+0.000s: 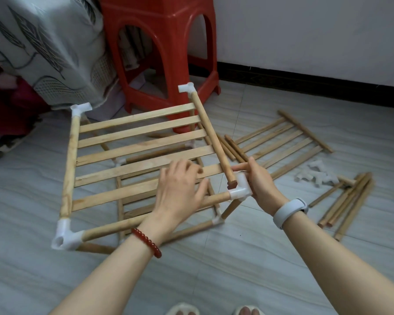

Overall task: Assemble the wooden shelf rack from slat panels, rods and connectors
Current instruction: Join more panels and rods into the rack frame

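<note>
Tiled floor (248, 258), right hand (258, 180) fingers clamped on white connector (241, 188), left hand (180, 189) fingers spread flat on slat panel (132, 146).

Legible text, labels, brands, numbers, signs: none. You will find no readable marking on anything in your head view.

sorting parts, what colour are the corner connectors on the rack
White plastic corner connectors, seen in the head view on the wooden slat rack.
</note>
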The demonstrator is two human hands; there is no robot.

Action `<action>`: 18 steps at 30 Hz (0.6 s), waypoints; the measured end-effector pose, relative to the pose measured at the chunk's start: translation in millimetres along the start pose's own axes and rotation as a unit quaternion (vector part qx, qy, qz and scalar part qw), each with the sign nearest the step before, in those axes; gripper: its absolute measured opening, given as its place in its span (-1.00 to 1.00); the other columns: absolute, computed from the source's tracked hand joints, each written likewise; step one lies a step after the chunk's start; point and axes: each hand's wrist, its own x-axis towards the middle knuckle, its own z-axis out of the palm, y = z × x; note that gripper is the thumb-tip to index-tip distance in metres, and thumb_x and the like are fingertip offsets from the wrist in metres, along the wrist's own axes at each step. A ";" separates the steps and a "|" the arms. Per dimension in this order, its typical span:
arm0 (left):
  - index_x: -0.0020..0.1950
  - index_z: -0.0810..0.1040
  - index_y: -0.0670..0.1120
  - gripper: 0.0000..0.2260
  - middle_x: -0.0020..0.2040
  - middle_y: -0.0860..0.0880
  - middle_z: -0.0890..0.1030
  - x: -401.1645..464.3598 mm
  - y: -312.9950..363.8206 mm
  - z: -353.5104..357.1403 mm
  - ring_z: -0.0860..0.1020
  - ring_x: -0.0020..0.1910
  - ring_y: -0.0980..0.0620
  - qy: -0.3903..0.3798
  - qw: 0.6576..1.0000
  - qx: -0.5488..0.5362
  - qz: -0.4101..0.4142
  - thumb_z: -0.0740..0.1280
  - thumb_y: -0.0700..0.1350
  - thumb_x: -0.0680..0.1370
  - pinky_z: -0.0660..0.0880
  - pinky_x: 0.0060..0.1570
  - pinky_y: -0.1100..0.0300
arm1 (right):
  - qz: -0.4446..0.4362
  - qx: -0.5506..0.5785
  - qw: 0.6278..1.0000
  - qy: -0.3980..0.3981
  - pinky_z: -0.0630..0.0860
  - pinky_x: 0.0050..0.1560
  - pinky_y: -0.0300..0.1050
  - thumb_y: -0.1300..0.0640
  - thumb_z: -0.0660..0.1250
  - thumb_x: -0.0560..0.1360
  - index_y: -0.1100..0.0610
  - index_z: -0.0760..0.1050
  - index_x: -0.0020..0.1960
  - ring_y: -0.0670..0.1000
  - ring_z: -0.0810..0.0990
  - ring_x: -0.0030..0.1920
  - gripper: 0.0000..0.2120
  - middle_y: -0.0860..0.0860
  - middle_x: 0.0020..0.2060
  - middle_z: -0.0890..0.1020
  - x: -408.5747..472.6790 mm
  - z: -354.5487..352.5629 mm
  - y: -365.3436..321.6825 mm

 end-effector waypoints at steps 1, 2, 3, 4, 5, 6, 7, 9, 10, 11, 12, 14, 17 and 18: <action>0.19 0.50 -0.02 -0.64 0.15 -0.03 0.48 3.2 -7.1 -2.4 0.40 0.17 -0.06 -0.033 0.999 0.021 -0.027 0.17 0.16 0.54 0.28 0.09 0.03 | 0.005 0.012 1.000 0.003 0.51 -0.33 -0.13 -0.07 -0.08 0.66 0.19 0.51 -0.07 0.05 0.59 -0.42 -0.51 0.14 -0.43 0.61 -0.2 2.9 1.1; 0.29 0.44 0.01 -0.59 0.25 -0.02 0.41 7.0 -14.7 -3.7 0.32 0.26 -0.05 -0.073 0.995 0.047 -0.044 0.15 0.20 0.55 0.23 0.18 0.01 | 0.008 0.010 1.000 0.005 0.49 -0.37 -0.15 -0.08 -0.08 0.65 0.18 0.50 -0.06 0.03 0.56 -0.45 -0.53 0.13 -0.42 0.59 -0.3 6.4 2.8; 0.34 0.40 0.02 -0.54 0.30 0.00 0.36 11.5 -20.9 -5.3 0.28 0.29 -0.05 -0.101 0.991 0.073 -0.043 0.12 0.24 0.55 0.21 0.22 0.01 | 0.009 0.008 1.000 0.006 0.46 -0.38 -0.16 -0.09 -0.08 0.65 0.16 0.49 -0.07 0.00 0.54 -0.47 -0.53 0.13 -0.42 0.58 -0.3 9.3 3.9; 0.34 0.40 0.02 -0.52 0.29 0.00 0.36 15.5 -24.4 -7.1 0.27 0.28 -0.04 -0.111 0.989 0.096 -0.028 0.10 0.27 0.55 0.22 0.21 0.03 | 0.011 0.008 1.000 0.005 0.44 -0.36 -0.14 -0.11 -0.09 0.65 0.15 0.48 -0.06 -0.01 0.52 -0.48 -0.52 0.13 -0.42 0.57 0.4 10.9 4.7; 0.33 0.43 0.01 -0.51 0.25 0.01 0.38 19.1 -25.3 -9.3 0.29 0.24 -0.04 -0.111 0.988 0.110 -0.006 0.10 0.27 0.54 0.26 0.18 0.06 | 0.016 0.012 1.000 0.000 0.42 -0.34 -0.13 -0.13 -0.10 0.64 0.15 0.49 -0.05 -0.01 0.51 -0.47 -0.51 0.14 -0.41 0.56 0.9 11.3 4.9; 0.29 0.47 0.00 -0.51 0.20 0.01 0.42 21.9 -23.8 -12.0 0.32 0.20 -0.03 -0.107 0.988 0.109 0.018 0.10 0.27 0.54 0.29 0.14 0.08 | 0.022 0.020 1.000 -0.009 0.41 -0.34 -0.13 -0.14 -0.11 0.64 0.16 0.49 -0.03 0.00 0.51 -0.47 -0.48 0.16 -0.40 0.56 1.7 11.0 4.1; 0.26 0.51 -0.01 -0.52 0.14 0.01 0.45 22.2 -21.3 -14.3 0.35 0.15 -0.02 -0.107 0.989 0.094 0.038 0.10 0.27 0.54 0.30 0.11 0.10 | 0.028 0.031 0.999 -0.023 0.41 -0.36 -0.14 -0.15 -0.13 0.64 0.18 0.50 -0.01 0.00 0.52 -0.48 -0.46 0.17 -0.40 0.56 2.2 9.4 4.0; 0.21 0.54 0.00 -0.57 0.04 0.03 0.49 13.8 -18.0 -16.7 0.42 0.08 -0.01 -0.089 0.995 0.029 0.042 0.14 0.25 0.54 0.30 0.06 0.08 | 0.030 0.034 0.998 -0.050 0.42 -0.39 -0.16 -0.16 -0.13 0.64 0.20 0.50 -0.01 0.01 0.54 -0.48 -0.44 0.16 -0.43 0.57 3.8 6.6 4.1; 0.19 0.56 -0.01 -0.62 0.02 0.02 0.52 6.1 -19.1 -17.5 0.45 0.07 -0.02 -0.059 0.998 0.000 0.030 0.20 0.20 0.55 0.30 0.05 0.06 | 0.025 0.022 0.998 -0.056 0.41 -0.39 -0.16 -0.16 -0.11 0.63 0.19 0.49 -0.03 0.02 0.54 -0.47 -0.46 0.15 -0.44 0.57 4.7 5.5 4.6; 0.17 0.58 -0.02 -0.68 0.01 0.01 0.54 -2.0 -22.6 -18.6 0.47 0.07 -0.04 -0.026 1.000 -0.010 0.009 0.26 0.13 0.54 0.29 0.05 0.04 | 0.016 0.002 0.998 -0.056 0.41 -0.41 -0.18 -0.15 -0.07 0.63 0.17 0.48 -0.06 0.01 0.53 -0.47 -0.50 0.13 -0.44 0.58 5.2 4.4 4.5; 0.16 0.59 -0.03 -0.72 0.04 -0.01 0.54 -11.6 -28.7 -20.2 0.47 0.11 -0.06 -0.005 1.000 -0.009 -0.029 0.30 0.07 0.54 0.28 0.09 0.02 | 0.003 -0.028 0.998 -0.051 0.39 -0.43 -0.21 -0.14 -0.02 0.63 0.16 0.47 -0.08 -0.02 0.52 -0.48 -0.55 0.10 -0.45 0.58 5.2 4.5 5.0; 0.22 0.55 -0.04 -0.72 0.19 -0.06 0.49 -30.9 -46.3 -25.9 0.39 0.25 -0.07 -0.011 0.990 0.007 -0.143 0.28 0.02 0.55 0.21 0.24 -0.03 | -0.036 -0.111 0.993 -0.023 0.37 -0.40 -0.22 -0.12 0.07 0.61 0.16 0.46 -0.14 -0.09 0.51 -0.48 -0.61 0.03 -0.47 0.58 3.5 6.9 6.9; 0.37 0.42 -0.07 -0.60 0.40 -0.14 0.32 -55.2 -73.0 -37.3 0.24 0.40 -0.14 -0.024 0.961 0.061 -0.269 0.24 0.03 0.56 0.07 0.38 -0.14 | -0.087 -0.165 0.982 0.039 0.45 -0.31 -0.22 -0.07 0.14 0.59 0.16 0.48 -0.22 -0.16 0.54 -0.44 -0.63 -0.01 -0.46 0.57 -0.6 10.1 10.2; 0.41 0.36 -0.09 -0.54 0.44 -0.18 0.26 -62.2 -81.2 -40.8 0.18 0.44 -0.16 -0.021 0.953 0.076 -0.293 0.25 0.04 0.55 0.04 0.40 -0.17 | -0.089 -0.164 0.981 0.049 0.46 -0.33 -0.27 -0.07 0.14 0.59 0.15 0.48 -0.22 -0.15 0.56 -0.43 -0.63 0.00 -0.44 0.56 -2.9 11.3 10.4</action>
